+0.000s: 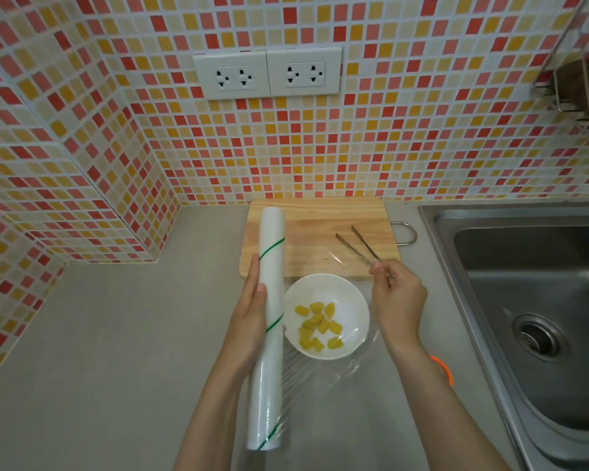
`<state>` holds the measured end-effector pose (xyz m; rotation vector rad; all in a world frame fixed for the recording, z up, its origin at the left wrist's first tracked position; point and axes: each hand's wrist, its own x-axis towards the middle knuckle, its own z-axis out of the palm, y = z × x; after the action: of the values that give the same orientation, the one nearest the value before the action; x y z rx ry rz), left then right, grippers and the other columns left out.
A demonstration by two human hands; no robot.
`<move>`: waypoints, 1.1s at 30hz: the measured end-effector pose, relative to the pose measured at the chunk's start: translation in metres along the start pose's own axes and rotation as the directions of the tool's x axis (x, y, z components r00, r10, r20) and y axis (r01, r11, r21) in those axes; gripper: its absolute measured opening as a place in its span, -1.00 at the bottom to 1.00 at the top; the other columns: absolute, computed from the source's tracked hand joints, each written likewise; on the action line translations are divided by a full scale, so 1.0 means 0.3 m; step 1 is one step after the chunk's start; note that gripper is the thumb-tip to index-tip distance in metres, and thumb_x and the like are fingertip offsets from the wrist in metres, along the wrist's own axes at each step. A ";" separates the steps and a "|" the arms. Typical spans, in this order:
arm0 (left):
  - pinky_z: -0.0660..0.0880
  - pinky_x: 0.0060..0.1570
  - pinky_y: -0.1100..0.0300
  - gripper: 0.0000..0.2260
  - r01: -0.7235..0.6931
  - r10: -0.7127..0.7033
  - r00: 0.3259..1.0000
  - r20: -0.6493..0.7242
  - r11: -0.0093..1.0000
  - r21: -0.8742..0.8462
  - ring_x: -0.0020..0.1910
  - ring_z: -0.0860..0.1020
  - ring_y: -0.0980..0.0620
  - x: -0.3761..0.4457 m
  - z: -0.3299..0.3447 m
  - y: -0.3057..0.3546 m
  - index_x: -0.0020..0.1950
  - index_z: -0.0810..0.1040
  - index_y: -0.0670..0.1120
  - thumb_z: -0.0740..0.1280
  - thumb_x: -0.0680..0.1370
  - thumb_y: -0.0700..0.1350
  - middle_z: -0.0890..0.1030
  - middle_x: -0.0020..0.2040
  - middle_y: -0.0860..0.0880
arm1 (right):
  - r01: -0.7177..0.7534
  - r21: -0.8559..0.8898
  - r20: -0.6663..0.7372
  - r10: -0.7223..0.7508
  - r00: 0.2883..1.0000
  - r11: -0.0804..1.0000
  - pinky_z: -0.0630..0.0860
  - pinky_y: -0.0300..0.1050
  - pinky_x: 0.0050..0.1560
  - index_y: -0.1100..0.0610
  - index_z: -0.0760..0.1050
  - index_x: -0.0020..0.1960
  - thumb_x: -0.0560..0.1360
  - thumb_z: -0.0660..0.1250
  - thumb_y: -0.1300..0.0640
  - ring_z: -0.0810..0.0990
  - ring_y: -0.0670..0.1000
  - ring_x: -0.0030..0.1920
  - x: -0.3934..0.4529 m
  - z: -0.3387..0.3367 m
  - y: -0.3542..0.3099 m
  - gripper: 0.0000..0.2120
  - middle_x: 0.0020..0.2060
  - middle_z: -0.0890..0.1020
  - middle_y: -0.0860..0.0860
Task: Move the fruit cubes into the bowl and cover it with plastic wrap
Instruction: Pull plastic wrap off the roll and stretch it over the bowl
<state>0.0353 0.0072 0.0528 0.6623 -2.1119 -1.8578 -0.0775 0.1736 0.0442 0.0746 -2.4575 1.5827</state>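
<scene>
Stretching plastic wrap over the bowl of fruit cubes near the worktop's middle, we are gripping the roll with our left hand, right hand pinching the film's edge; next we need to tear it free

The left hand grips a long plastic wrap roll beside the white bowl of yellow fruit cubes; the right hand pinches the clear film's edge above the grey worktop.

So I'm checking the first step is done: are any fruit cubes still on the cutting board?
No: the cutting board holds only the tongs, and the yellow fruit cubes all lie in the white bowl.
</scene>
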 end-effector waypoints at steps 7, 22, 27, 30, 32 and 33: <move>0.15 0.19 0.47 -0.59 -0.112 0.124 0.992 -0.013 0.932 0.345 0.24 0.24 0.38 0.046 -0.015 -0.027 0.44 0.05 0.31 0.04 0.64 0.00 0.16 0.26 0.51 | -0.003 -0.063 -0.016 0.002 1.000 0.998 0.28 -0.16 -0.39 0.21 0.59 -0.17 0.53 0.25 0.18 0.52 0.11 -0.38 0.046 0.000 0.023 -0.81 -0.43 0.58 0.10; 0.25 -0.23 0.55 -0.59 0.003 0.059 0.992 -0.109 0.866 0.500 -0.15 0.37 0.44 0.032 0.015 -0.252 0.43 0.04 0.40 -0.01 0.62 0.08 0.41 -0.08 -0.07 | -0.331 -0.019 0.096 0.332 0.939 0.943 0.44 -0.06 -0.18 0.27 0.59 -0.24 0.50 0.29 0.24 0.58 0.17 -0.24 -0.021 0.060 0.231 -0.81 -0.29 0.66 0.21; 0.30 -0.31 0.29 -0.61 0.033 0.051 0.989 -0.139 0.840 0.542 -0.21 0.46 0.17 0.023 0.042 -0.257 0.36 -0.04 0.52 -0.06 0.60 0.15 0.37 -0.04 -0.01 | -0.403 0.020 0.138 0.397 0.907 0.915 0.47 -0.01 -0.19 0.28 0.57 -0.30 0.46 0.32 0.22 0.56 0.11 -0.28 -0.032 0.088 0.255 -0.80 -0.36 0.63 0.17; 0.34 -0.32 0.16 -0.60 0.052 0.055 0.987 -0.148 0.771 0.635 -0.31 0.44 0.08 0.015 0.061 -0.243 0.36 -0.12 0.50 -0.09 0.59 0.16 0.33 -0.03 -0.01 | -0.430 0.064 0.206 0.409 0.889 0.901 0.42 -0.11 -0.27 0.14 0.54 -0.30 0.43 0.32 0.26 0.55 0.06 -0.34 -0.026 0.090 0.254 -0.85 -0.41 0.61 0.06; 0.35 -0.33 0.14 -0.58 0.063 0.055 0.987 -0.154 0.743 0.666 -0.36 0.41 0.06 0.015 0.072 -0.237 0.38 -0.13 0.47 -0.07 0.58 0.15 0.29 -0.04 -0.01 | -0.426 0.077 0.219 0.402 0.889 0.901 0.44 -0.11 -0.28 0.08 0.50 -0.24 0.42 0.32 0.29 0.55 0.05 -0.34 -0.028 0.093 0.249 -0.87 -0.40 0.60 -0.01; 0.35 -0.33 0.13 -0.56 0.069 0.050 0.987 -0.154 0.731 0.678 -0.38 0.40 0.06 0.015 0.075 -0.235 0.40 -0.13 0.45 -0.05 0.58 0.14 0.28 -0.04 0.00 | -0.429 0.091 0.208 0.404 0.891 0.899 0.45 -0.08 -0.25 0.08 0.49 -0.18 0.41 0.32 0.29 0.55 0.06 -0.31 -0.032 0.096 0.250 -0.88 -0.37 0.59 -0.03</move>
<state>0.0327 0.0188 -0.0203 0.9297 -2.6613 -0.9155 -0.0844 0.1783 -0.0363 -0.3259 -2.6318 1.9964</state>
